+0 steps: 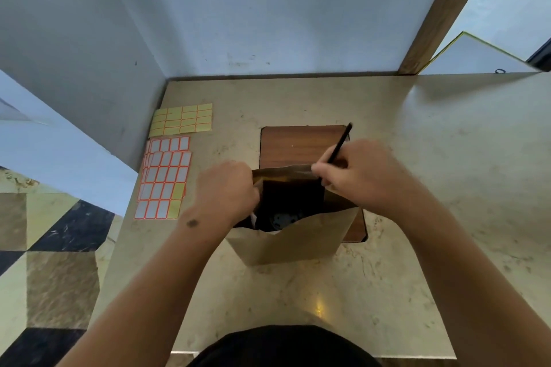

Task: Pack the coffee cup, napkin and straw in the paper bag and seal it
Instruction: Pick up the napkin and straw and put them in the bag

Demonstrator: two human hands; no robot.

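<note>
The left hand has its grip closed on the left rim of the open brown paper bag, which stands on the beige marble surface. The right hand pinches a thin black straw, tilted, its lower end at the bag's mouth.

A brown paper bag stood open on the marbled table, partly over a dark wooden board. The left hand gripped the bag's left rim, while the right hand pinched a black straw tilted over the opening (something dark sat inside). Sticker sheets lay well to the left.
</note>
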